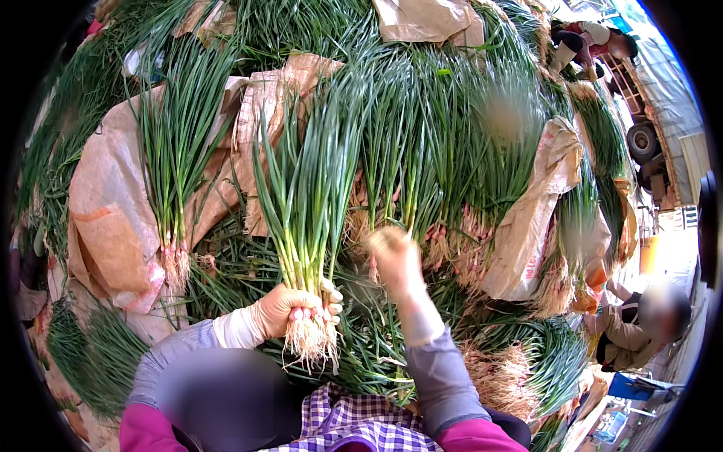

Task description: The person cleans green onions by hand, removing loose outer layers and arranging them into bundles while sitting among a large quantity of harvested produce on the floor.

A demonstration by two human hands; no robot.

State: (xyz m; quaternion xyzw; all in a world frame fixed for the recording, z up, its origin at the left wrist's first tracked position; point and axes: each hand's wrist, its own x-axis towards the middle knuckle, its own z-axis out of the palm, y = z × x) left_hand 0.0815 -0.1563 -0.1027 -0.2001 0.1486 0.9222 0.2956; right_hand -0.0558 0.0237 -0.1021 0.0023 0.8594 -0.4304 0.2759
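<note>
My gloved left hand (280, 310) is closed round a bunch of green onions (307, 256) just above their pinkish bulbs. The bunch stands upright, with pale roots (311, 341) hanging below the fist and long green leaves fanning upward. My right hand (393, 260), also gloved, is stretched forward at the near edge of the big pile of green onions (422, 128). Motion smears its fingers, so whether they grip a stalk cannot be made out. A few stalks and bulbs show close beside it.
Tan sacks (113, 203) lie at the left, by a smaller bunch of green onions (175, 188). A pale sack (531, 226) lies right of the pile. Bundled onions (501, 377) rest near my right elbow. People (640, 324) work at the right, near a vehicle wheel (642, 142).
</note>
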